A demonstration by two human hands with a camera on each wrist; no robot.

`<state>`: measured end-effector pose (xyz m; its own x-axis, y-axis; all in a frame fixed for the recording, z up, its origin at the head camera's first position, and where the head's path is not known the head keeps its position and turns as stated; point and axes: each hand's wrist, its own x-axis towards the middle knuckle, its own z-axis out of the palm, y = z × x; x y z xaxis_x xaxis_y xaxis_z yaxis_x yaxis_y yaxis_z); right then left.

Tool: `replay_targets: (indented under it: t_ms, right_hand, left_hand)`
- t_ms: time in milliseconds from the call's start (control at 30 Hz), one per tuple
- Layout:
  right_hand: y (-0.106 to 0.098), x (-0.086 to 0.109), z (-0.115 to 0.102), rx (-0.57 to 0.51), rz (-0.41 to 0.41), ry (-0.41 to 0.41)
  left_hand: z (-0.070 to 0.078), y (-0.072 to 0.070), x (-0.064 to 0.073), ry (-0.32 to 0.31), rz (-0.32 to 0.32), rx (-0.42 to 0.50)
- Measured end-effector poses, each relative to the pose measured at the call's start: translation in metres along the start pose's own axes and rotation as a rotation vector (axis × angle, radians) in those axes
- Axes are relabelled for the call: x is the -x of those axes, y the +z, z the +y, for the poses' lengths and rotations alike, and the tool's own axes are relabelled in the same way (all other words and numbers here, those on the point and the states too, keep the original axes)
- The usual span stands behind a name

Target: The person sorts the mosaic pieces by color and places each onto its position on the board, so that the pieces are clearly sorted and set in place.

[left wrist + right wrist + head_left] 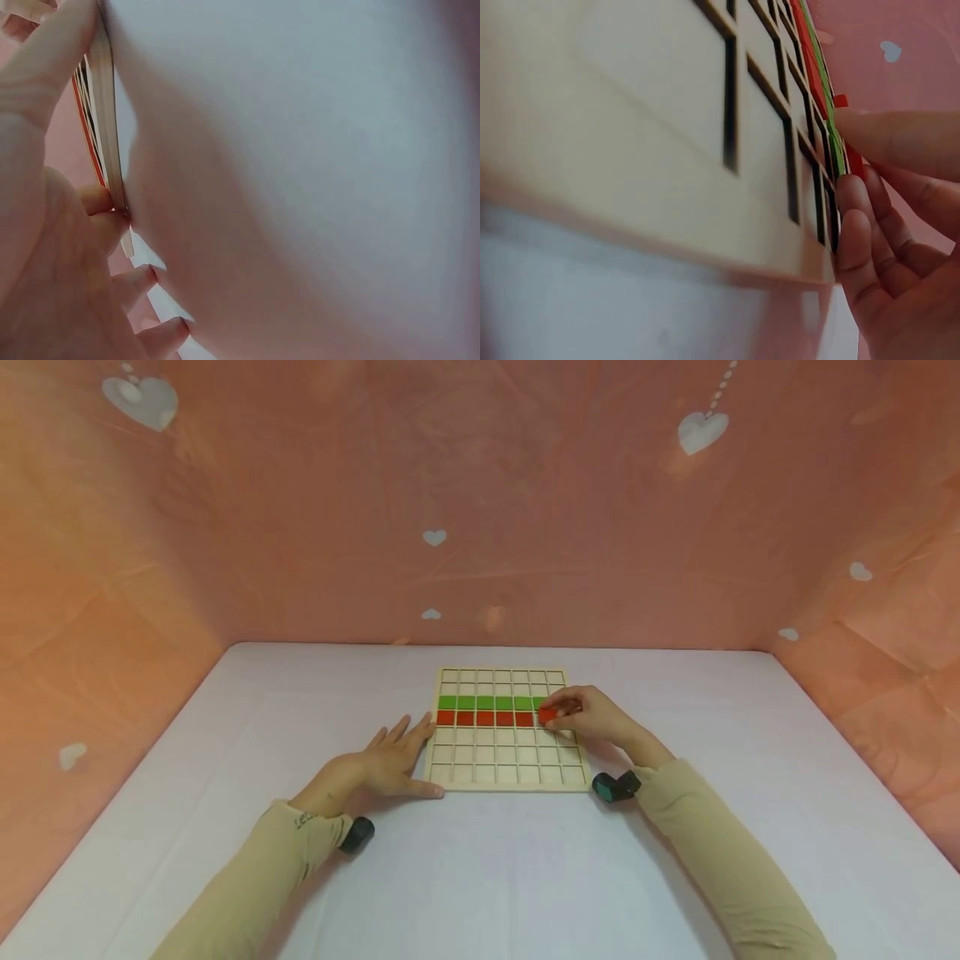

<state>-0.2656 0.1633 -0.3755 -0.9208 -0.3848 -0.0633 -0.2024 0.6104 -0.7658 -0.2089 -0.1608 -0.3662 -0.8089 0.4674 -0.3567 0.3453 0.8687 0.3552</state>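
A flat wooden grid board [506, 773] lies on the table. Several green tiles [485, 702] fill one of its rows, and several red tiles [485, 718] sit in the row just nearer. At the right end of the red row, my right hand [597, 717] pinches a red square tile [547, 716] between thumb and fingers; the tile overlaps the cell there. In the right wrist view this red tile [855, 161] shows beyond the thumb, partly hidden. My left hand [386, 766] rests with fingers spread at the board's left edge, thumb at the near left corner.
A white cloth [480, 877] covers the table. Pink-orange fabric [525, 527] with pale hearts hangs behind and along both sides. Dark wrist devices [615, 787] are worn at the cuffs of the beige sleeves [720, 852].
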Motion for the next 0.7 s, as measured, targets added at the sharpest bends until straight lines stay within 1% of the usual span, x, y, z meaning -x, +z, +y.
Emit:
replay_targets:
  t_ms: [233, 400, 633, 700]
  right_hand:
    - [0.0018, -0.0018, -0.0039, 0.018, -0.004, 0.007]
    - [0.003, -0.0009, -0.0055, 0.029, 0.001, 0.041]
    - [0.0041, -0.0018, -0.0039, 0.002, 0.007, 0.004]
    - [0.0043, -0.0018, -0.0033, -0.01, 0.004, 0.007]
  left_hand:
    - [0.0026, -0.0019, 0.0024, -0.01, -0.002, -0.001]
    - [0.0039, -0.0023, 0.004, -0.005, -0.007, -0.003]
    - [0.0037, -0.0029, 0.0041, -0.007, -0.004, 0.004]
    - [0.0036, -0.0025, 0.0038, -0.012, -0.006, 0.005]
